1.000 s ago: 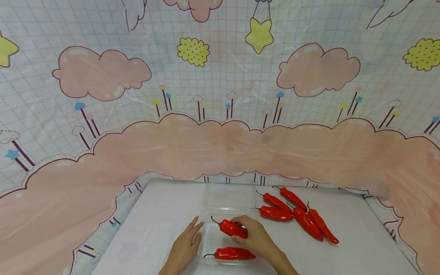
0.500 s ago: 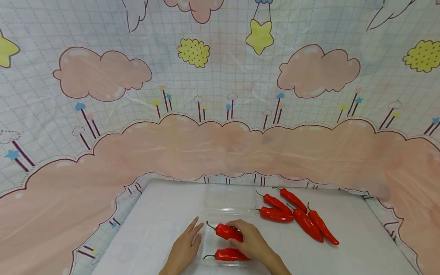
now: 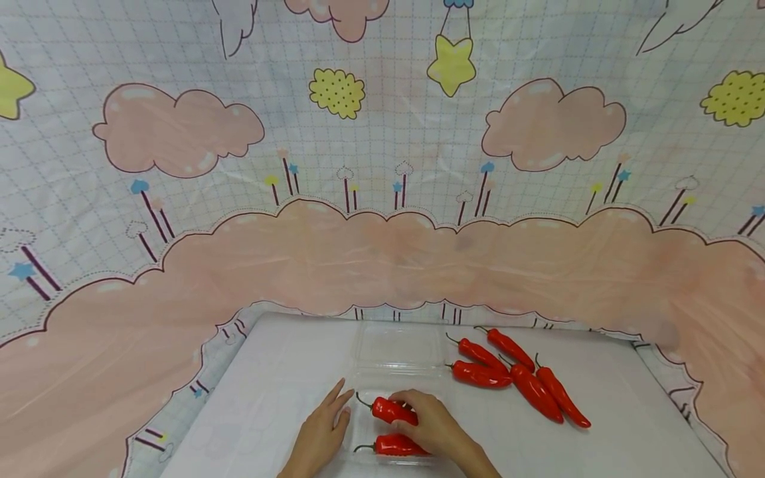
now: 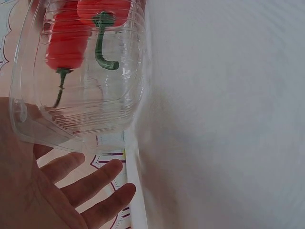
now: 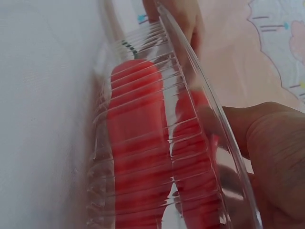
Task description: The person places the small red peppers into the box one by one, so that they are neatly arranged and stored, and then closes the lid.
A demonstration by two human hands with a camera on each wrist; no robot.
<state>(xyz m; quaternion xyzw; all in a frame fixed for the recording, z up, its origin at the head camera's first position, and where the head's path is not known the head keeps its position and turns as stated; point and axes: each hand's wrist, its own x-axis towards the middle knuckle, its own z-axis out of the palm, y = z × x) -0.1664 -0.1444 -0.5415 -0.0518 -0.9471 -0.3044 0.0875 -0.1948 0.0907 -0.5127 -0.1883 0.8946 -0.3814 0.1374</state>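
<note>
My right hand [image 3: 431,423] grips a red chili pepper [image 3: 387,409] between thumb and fingers, over the clear plastic clamshell box [image 3: 366,428]. Its green stem points left. Nearer to me a second red pepper [image 3: 394,445] lies in the box, its right end hidden by the right hand. Beside the box's left wall, my left hand [image 3: 323,425] has its fingers extended; the left wrist view shows its thumb side at the ribbed box wall [image 4: 102,114]. Through the wall in the right wrist view, both peppers show, one red pepper [image 5: 138,124] closest to the camera.
The box's hinged lid [image 3: 399,345] lies unfolded behind it on the white table [image 3: 263,372]. Several red peppers [image 3: 534,392] lie in a group to the right of the lid. A patterned cloth [image 3: 382,259] rises behind the table.
My right hand has moved left and toward me, lowering the gripped pepper nearer to the other pepper in the box. The left hand has stayed in place.
</note>
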